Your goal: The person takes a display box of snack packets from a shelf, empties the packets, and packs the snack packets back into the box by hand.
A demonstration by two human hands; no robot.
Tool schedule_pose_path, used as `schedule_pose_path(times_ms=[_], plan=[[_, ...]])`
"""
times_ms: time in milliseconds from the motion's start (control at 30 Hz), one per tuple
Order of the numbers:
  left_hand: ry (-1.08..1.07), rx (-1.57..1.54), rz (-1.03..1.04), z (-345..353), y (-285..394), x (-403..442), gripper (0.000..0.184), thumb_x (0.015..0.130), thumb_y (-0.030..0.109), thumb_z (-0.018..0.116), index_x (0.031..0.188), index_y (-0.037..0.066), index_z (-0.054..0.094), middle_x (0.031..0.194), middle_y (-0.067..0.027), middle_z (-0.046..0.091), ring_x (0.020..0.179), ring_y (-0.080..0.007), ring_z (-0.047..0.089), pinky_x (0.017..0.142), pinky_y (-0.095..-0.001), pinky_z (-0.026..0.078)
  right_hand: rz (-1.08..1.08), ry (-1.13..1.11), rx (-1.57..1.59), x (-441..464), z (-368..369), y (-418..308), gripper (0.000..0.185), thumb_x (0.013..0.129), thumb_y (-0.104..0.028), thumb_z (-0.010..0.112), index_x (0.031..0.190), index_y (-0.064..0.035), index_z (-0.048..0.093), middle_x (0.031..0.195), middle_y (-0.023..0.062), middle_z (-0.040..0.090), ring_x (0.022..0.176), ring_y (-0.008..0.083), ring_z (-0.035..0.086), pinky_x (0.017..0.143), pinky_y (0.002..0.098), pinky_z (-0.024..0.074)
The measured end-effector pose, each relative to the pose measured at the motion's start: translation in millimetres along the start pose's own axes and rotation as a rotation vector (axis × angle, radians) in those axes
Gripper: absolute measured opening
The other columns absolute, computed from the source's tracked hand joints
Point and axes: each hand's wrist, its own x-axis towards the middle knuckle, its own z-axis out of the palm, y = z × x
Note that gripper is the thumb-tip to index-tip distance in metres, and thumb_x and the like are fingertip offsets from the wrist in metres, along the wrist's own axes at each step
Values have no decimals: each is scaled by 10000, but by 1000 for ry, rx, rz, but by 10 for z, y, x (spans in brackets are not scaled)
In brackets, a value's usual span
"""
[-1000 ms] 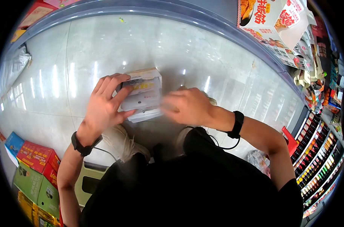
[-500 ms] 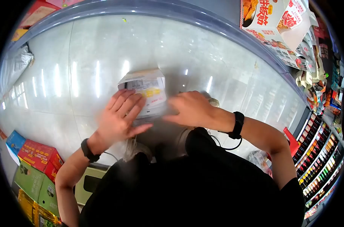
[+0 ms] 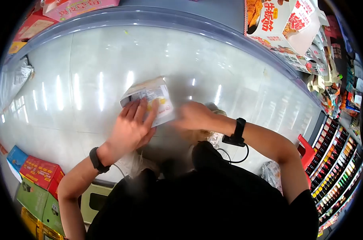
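Observation:
A small white cardboard box (image 3: 164,107) with yellow and red print sits slightly turned on the grey floor in front of me. Its left end looks open, though what is inside cannot be made out. My left hand (image 3: 131,126) rests on the box's near left part, fingers stretched out over the printed face. To the right of the box is my right hand (image 3: 194,117), its fingers smeared by motion. Whether they touch the box or hold anything is unclear.
A shelf edge (image 3: 181,25) curves across the far side, with a snack carton (image 3: 271,24) at upper right. Stacked boxes (image 3: 39,172) stand at lower left. A rack of small goods (image 3: 337,160) and a red object (image 3: 306,154) are on the right.
The box has turned slightly and shifted a little left. My left hand's fingers have slid farther over its face. My right hand stays beside it, still blurred, slightly lower.

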Motion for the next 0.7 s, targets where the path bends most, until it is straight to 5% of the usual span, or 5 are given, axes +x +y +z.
schedule_pose_path(times_ms=[267, 500, 700], plan=[[-94, -115, -74, -189, -92, 148, 715, 755, 309, 790, 1379, 59, 547, 1232, -198, 616, 980, -359, 682, 842, -416, 572, -105, 32, 295, -12, 78, 166, 567, 787, -539, 747, 933, 8, 725, 789, 176, 700, 761, 321, 689, 710, 415, 524], [-126, -76, -55, -234, 22, 141, 871, 711, 347, 835, 1437, 36, 467, 1283, -258, 582, 1071, -408, 644, 916, -442, 548, -212, 2, 507, -64, 82, 168, 555, 811, -534, 756, 906, 12, 714, 686, 105, 646, 631, 187, 597, 588, 349, 449], [-91, 20, -33, -82, 73, 86, 930, 706, 239, 814, 1496, 24, 373, 1335, -262, 539, 1156, -417, 604, 951, -450, 532, -84, 0, 322, -82, -2, 105, 596, 803, -617, 740, 846, -23, 732, 689, 120, 652, 629, 246, 622, 603, 369, 469]])
